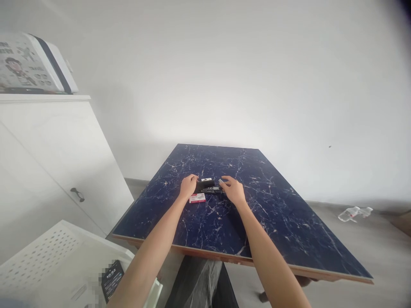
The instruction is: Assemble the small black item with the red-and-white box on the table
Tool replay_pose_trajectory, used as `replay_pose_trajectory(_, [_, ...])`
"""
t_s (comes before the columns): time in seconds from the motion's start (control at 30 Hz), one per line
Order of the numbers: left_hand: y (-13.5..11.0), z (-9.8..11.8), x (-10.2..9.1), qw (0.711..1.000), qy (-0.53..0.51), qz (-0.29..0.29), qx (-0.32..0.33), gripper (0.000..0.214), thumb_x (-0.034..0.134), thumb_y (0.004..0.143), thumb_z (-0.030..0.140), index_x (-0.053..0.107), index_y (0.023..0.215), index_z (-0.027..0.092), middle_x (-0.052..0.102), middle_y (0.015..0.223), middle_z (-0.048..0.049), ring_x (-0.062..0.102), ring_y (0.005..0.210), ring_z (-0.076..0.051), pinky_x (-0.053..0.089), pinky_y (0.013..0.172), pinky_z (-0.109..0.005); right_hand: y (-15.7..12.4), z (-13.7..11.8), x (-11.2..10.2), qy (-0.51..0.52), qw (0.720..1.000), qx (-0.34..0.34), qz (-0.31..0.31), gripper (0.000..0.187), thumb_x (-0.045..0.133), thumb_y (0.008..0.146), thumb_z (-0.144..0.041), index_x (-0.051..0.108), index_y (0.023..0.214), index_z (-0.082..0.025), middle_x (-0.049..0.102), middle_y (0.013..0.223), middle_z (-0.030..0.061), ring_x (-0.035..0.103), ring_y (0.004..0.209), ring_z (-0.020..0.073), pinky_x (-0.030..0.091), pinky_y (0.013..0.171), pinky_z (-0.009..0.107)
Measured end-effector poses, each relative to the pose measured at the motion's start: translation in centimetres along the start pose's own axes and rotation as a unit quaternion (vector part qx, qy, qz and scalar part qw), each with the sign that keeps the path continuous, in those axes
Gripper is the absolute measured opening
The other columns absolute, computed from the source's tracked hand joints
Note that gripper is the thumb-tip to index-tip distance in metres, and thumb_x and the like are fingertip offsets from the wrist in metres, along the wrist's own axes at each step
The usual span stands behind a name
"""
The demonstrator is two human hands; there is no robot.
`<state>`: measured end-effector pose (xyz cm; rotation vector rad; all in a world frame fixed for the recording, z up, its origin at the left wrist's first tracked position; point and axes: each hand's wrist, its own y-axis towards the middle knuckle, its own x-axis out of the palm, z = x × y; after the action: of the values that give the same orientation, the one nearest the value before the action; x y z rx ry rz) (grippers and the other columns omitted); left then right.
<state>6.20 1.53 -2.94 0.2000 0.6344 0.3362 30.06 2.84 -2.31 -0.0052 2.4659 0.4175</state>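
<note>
A black object that looks like a stapler lies on the dark blue marbled table. My left hand is closed on its left end. In my right hand, thumb and fingers pinch a small silvery-grey strip, just off the object's right end. The strip may be staples, but it is too small to be sure. A red and white small box lies just in front of the black object, close to my left hand. Behind the object is a small white item with dark marks.
A white cabinet stands at the left with a printed suitcase on top. At the lower left, a phone rests on a white perforated surface. Clear plastic bottles lie on the floor at the right.
</note>
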Motion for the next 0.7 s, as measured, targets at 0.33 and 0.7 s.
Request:
replay_pose_trajectory(0.33, [-0.15, -0.06, -0.05, 1.000, -0.003, -0.003, -0.001, 0.032, 0.042, 0.094, 0.024, 0.073, 0.093, 0.023, 0.075, 0.097, -0.0040, 0.068, 0.096, -0.022, 0.048, 0.087, -0.030, 0.12, -0.11, -0.41, -0.017, 1.000, -0.015, 0.004, 0.030, 0.055, 0.092, -0.043, 0.078, 0.103, -0.027, 0.077, 0.098, 0.0035, 0.069, 0.092, 0.0234, 0.050, 0.085, 0.034])
replay_pose_trajectory(0.7, [-0.06, -0.06, -0.08, 1.000, -0.004, -0.008, -0.003, 0.033, 0.041, 0.094, 0.026, 0.074, 0.095, 0.022, 0.075, 0.098, -0.0046, 0.067, 0.096, -0.023, 0.048, 0.087, -0.031, -0.02, -0.36, -0.34, -0.013, 0.999, -0.027, -0.017, 0.029, 0.060, 0.088, -0.034, 0.076, 0.110, -0.025, 0.076, 0.105, 0.0044, 0.070, 0.095, 0.0225, 0.051, 0.090, 0.033])
